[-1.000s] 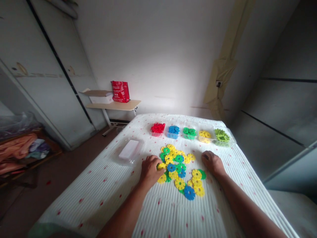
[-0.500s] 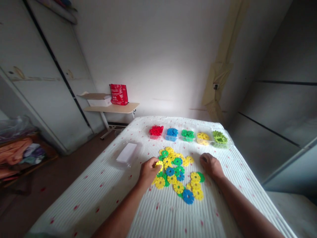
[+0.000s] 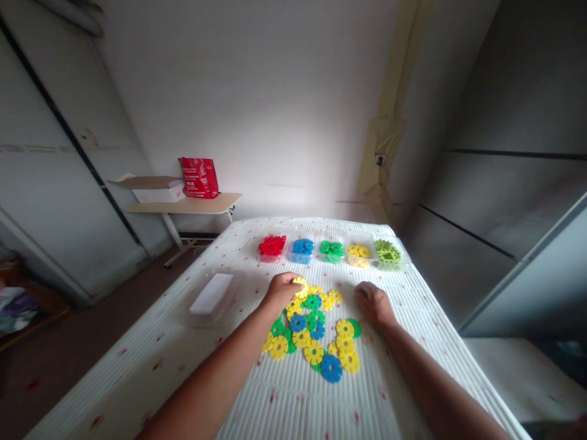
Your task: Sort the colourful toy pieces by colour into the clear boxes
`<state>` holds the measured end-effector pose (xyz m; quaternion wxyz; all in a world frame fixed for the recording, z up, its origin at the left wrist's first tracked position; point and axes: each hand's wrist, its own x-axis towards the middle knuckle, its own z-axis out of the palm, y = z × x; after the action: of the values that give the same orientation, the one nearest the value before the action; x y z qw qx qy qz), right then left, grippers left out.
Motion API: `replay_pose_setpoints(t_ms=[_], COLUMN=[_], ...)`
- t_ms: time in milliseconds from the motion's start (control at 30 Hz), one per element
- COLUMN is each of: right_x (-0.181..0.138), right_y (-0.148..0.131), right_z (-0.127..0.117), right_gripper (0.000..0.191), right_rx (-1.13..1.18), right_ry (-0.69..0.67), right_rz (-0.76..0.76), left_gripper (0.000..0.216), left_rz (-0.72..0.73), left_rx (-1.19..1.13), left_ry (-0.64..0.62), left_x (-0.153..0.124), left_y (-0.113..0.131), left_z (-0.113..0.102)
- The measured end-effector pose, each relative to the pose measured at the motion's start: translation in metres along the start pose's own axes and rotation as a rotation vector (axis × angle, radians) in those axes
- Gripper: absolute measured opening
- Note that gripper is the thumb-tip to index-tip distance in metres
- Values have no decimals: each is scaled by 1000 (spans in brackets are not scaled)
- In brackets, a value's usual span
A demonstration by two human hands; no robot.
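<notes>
My left hand [image 3: 281, 289] pinches a yellow notched plastic disc [image 3: 301, 287] over the far left of a loose pile. Yellow, green and blue discs mingle there, among them a large blue disc [image 3: 331, 368] at the near end. To the right of the pile, my right hand [image 3: 373, 299] rests on the quilted cover with its fingers curled in. Whatever may be inside those fingers is hidden.
Across the far side stand clear tubs of red pieces [image 3: 272, 247], blue pieces [image 3: 302, 247], green pieces [image 3: 331, 249], yellow pieces [image 3: 358, 252] and lime pieces [image 3: 387, 252]. A clear container [image 3: 212, 296] with a white panel lies left. A side table [image 3: 206, 204] holds a red bag [image 3: 199, 178].
Holding the yellow disc, my left hand has moved away from me and to the right over the pile. My right hand stays by the pile. The whole view has shifted, moving the scene leftward.
</notes>
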<state>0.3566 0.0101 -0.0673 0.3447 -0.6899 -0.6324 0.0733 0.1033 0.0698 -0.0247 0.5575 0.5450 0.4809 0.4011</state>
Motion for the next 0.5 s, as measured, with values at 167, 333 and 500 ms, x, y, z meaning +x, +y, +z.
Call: replay_pose_setpoints(t_ms=[167, 333, 500], right_x=[2, 3, 3], right_y=[-2, 0, 1], right_z=[-14, -14, -12], right_gripper=[18, 17, 19], right_rx=[378, 658, 732], right_ry=[166, 226, 195], right_rz=[289, 436, 464], left_gripper=[25, 28, 36], left_rz=[8, 31, 54], left_rx=[-36, -57, 8], left_ry=[-36, -16, 45], left_x=[47, 91, 103], left_y=[30, 63, 62], left_z=[60, 131, 145])
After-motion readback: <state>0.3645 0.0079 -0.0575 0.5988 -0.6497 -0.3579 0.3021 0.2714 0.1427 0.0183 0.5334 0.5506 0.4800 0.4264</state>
